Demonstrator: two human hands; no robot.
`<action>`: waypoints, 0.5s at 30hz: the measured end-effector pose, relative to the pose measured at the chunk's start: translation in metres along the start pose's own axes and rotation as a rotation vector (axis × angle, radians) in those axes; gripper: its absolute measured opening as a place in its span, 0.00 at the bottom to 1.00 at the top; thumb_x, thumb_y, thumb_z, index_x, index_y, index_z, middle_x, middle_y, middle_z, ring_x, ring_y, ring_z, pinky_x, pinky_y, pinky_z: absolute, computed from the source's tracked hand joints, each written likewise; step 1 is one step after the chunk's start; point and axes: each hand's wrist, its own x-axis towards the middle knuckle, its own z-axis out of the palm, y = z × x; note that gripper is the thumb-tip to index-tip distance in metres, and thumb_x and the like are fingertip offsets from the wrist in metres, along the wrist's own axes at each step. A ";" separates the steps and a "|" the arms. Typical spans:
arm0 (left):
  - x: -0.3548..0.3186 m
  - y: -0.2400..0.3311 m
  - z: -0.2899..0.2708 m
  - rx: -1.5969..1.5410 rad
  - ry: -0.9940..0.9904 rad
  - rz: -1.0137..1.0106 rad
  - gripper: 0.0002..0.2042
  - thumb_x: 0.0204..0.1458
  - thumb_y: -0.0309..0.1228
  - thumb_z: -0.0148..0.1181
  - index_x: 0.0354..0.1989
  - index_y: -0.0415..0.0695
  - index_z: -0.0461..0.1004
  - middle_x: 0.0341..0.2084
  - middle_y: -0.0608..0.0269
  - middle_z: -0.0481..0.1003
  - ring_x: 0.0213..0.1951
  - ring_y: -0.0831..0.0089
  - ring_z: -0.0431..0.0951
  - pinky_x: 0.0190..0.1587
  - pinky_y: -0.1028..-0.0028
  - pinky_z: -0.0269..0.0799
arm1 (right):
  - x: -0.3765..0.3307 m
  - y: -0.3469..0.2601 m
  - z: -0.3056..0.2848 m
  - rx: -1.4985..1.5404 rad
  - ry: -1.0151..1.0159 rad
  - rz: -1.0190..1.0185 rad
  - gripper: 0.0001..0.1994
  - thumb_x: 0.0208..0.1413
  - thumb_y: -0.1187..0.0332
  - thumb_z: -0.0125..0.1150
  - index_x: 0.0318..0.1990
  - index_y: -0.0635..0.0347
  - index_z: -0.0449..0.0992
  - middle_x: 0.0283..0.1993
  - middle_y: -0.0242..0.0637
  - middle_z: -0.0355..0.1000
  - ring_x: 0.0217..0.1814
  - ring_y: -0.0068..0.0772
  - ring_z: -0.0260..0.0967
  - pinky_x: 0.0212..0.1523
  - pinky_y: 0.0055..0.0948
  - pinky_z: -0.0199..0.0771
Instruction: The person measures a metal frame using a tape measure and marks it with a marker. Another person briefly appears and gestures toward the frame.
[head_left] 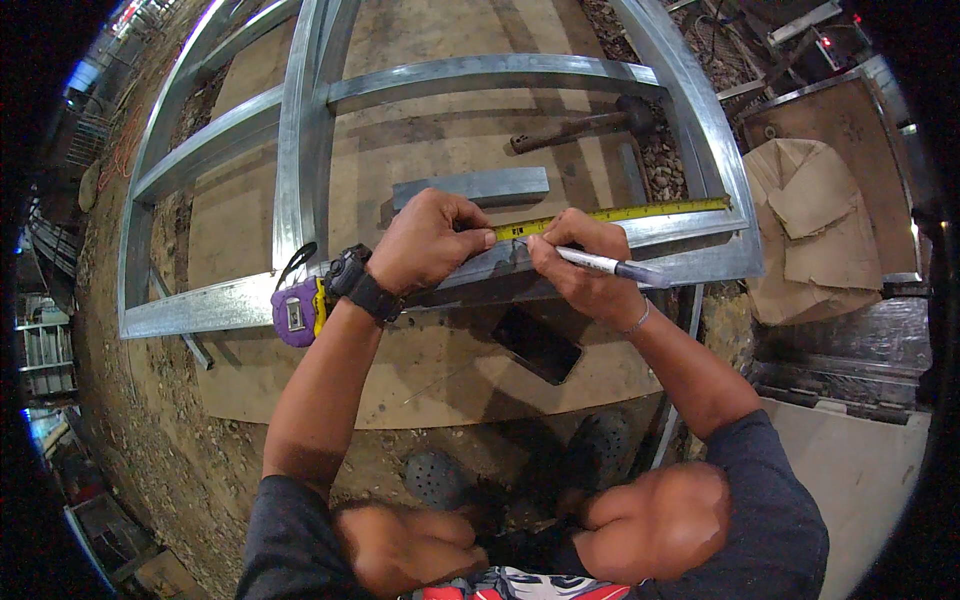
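Note:
A galvanized steel frame [210,308] lies in front of me. Along its near bar runs the yellow blade of a tape measure [650,212], reaching the bar's right corner. The purple tape case [297,316] rests by the same bar, left of my wrist. My left hand [430,238] is closed, thumb and fingers pinching the blade near its middle. Just right of it, my right hand [585,265] grips a white marker pen [590,261], its tip close to the blade and bar. A short metal tube [475,187] lies beyond my left hand.
A dark mallet [580,130] lies inside the frame, on a brown board [400,140]. Nearer me, a black phone [537,343] sits on the board. Folded brown cardboard [815,230] lies at the right, with a pale panel [840,470] nearer. My feet and knees are below.

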 end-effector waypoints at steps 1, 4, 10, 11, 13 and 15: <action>0.000 -0.002 0.000 -0.005 0.002 0.006 0.10 0.56 0.29 0.70 0.37 0.32 0.84 0.25 0.69 0.80 0.30 0.82 0.74 0.35 0.74 0.72 | 0.000 0.000 -0.001 0.016 0.028 -0.008 0.12 0.59 0.71 0.71 0.28 0.59 0.72 0.22 0.36 0.68 0.21 0.30 0.66 0.23 0.34 0.65; 0.000 0.000 -0.002 0.026 -0.015 -0.016 0.10 0.56 0.29 0.70 0.37 0.32 0.84 0.25 0.69 0.80 0.30 0.81 0.74 0.36 0.73 0.72 | 0.004 -0.008 -0.007 0.185 0.109 0.111 0.09 0.65 0.67 0.68 0.37 0.61 0.75 0.28 0.34 0.75 0.24 0.25 0.69 0.26 0.30 0.69; -0.002 0.008 -0.004 0.089 0.006 0.009 0.11 0.55 0.30 0.70 0.38 0.33 0.84 0.26 0.64 0.81 0.32 0.79 0.75 0.39 0.72 0.73 | 0.019 -0.007 -0.040 0.192 0.346 0.056 0.15 0.75 0.62 0.56 0.56 0.67 0.75 0.44 0.43 0.83 0.42 0.26 0.79 0.47 0.30 0.80; -0.001 0.010 -0.004 0.089 0.005 0.010 0.11 0.55 0.30 0.70 0.38 0.33 0.85 0.26 0.63 0.81 0.32 0.79 0.76 0.39 0.71 0.73 | 0.024 -0.003 -0.050 0.106 0.386 0.029 0.16 0.76 0.61 0.54 0.57 0.67 0.75 0.45 0.43 0.83 0.44 0.27 0.79 0.50 0.30 0.80; -0.002 0.010 -0.004 0.095 0.002 0.000 0.11 0.55 0.31 0.70 0.39 0.34 0.85 0.27 0.61 0.82 0.33 0.79 0.76 0.40 0.71 0.74 | 0.031 0.008 -0.068 -0.057 0.463 -0.020 0.17 0.77 0.61 0.51 0.58 0.67 0.75 0.49 0.44 0.82 0.50 0.29 0.79 0.56 0.30 0.79; -0.004 0.014 -0.005 0.072 0.004 -0.016 0.11 0.55 0.31 0.70 0.39 0.34 0.85 0.27 0.61 0.82 0.33 0.78 0.76 0.40 0.71 0.74 | 0.034 0.014 -0.084 -0.024 0.561 0.045 0.19 0.78 0.59 0.48 0.58 0.68 0.74 0.51 0.45 0.82 0.52 0.32 0.79 0.60 0.33 0.77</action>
